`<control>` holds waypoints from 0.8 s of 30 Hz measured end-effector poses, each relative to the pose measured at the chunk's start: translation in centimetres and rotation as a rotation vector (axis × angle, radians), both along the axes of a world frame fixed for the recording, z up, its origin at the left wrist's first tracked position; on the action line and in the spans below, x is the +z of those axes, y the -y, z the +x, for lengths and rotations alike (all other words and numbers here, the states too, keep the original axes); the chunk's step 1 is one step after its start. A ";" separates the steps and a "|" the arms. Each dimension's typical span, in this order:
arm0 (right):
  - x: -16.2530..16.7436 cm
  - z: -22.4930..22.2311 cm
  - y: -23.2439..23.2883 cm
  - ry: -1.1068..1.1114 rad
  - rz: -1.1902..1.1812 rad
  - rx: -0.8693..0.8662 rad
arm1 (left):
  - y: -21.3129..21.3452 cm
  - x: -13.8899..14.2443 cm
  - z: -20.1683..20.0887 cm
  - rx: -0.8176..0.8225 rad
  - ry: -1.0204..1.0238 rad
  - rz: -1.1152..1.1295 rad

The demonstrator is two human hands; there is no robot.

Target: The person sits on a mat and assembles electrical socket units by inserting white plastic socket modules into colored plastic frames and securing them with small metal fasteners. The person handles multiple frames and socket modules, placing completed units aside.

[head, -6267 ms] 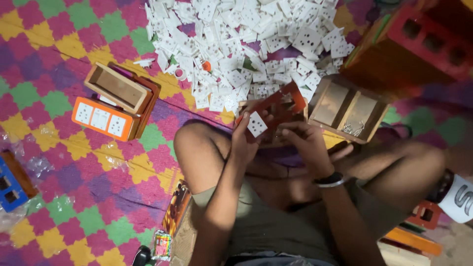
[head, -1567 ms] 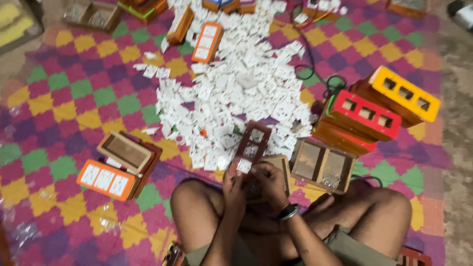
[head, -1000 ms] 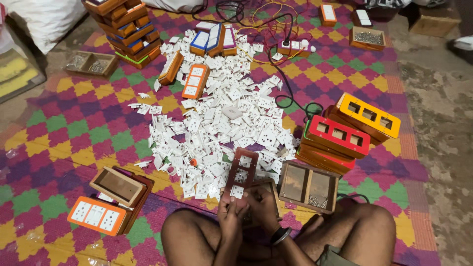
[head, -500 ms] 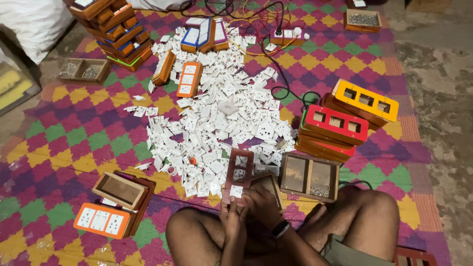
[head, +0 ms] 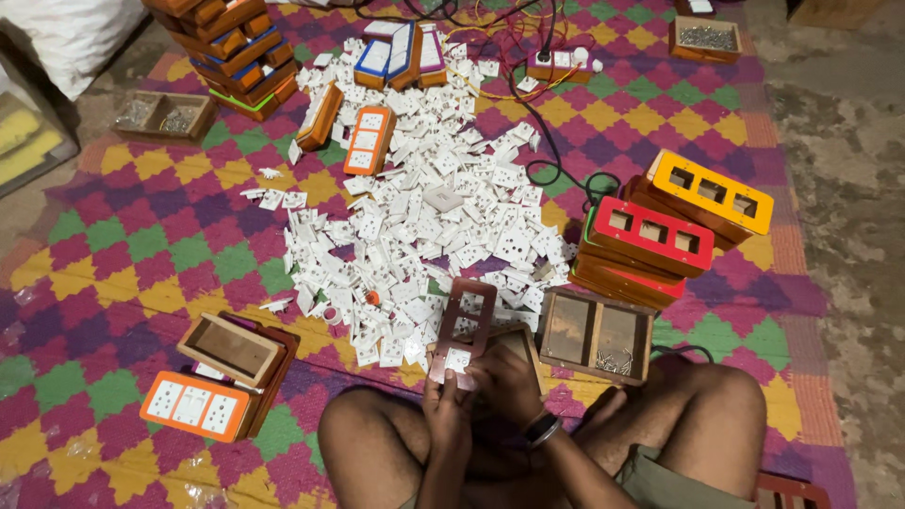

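Both our left hand (head: 447, 403) and right hand (head: 509, 379) clasp the near end of a brown slotted faceplate (head: 462, 330); it juts forward over the pile of white plastic sockets (head: 424, 217).

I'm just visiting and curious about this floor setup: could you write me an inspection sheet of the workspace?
Surface: chequered mat in pink, yellow, green and purple on a bare floor.
Job's things: brown switch plate with three cut-outs, one white switch fitted at its near end.
Clutter: big heap of white switches; orange board beside an open wooden box; stacked red and yellow boards; wooden tray with screws.
Grip: left hand and right hand both hold the plate.
Cables: black cable runs across the mat from a small socket strip.
Surroundings: white sack at the far left; more box stacks.
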State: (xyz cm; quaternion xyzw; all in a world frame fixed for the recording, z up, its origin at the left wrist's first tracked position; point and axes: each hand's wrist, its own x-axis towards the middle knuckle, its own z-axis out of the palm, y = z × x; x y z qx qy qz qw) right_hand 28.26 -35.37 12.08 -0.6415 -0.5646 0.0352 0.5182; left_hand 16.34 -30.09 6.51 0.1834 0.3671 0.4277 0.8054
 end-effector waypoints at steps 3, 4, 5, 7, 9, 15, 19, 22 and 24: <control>-0.6 0.3 -0.1 0.018 -0.056 -0.013 | 0.2 0.4 -0.3 -0.030 -0.023 -0.004; -0.8 0.4 -0.1 0.038 -0.044 -0.002 | 0.3 0.5 -0.5 -0.044 -0.010 0.028; -1.0 0.4 -0.2 0.052 -0.039 0.014 | 0.4 0.5 -0.7 -0.055 -0.002 0.053; -1.4 0.2 0.0 0.057 -0.083 0.025 | 0.9 0.4 -1.1 -0.071 -0.009 0.098; -1.5 -0.2 0.2 0.051 -0.138 0.021 | 1.3 0.1 -1.4 -0.057 0.008 0.112; -1.6 -1.3 0.8 -0.164 -0.146 -0.003 | 0.9 0.2 -1.8 -0.019 -0.050 0.166; -3.5 -1.1 0.7 -0.464 -0.316 0.039 | 0.3 2.1 -2.6 0.038 -0.362 0.456; -5.0 -0.9 0.9 -0.662 -0.295 0.182 | 0.8 3.7 -4.0 0.049 -0.766 0.939; -5.2 -1.1 0.8 -0.983 -0.444 0.181 | 0.8 4.5 -4.5 0.010 -0.937 1.088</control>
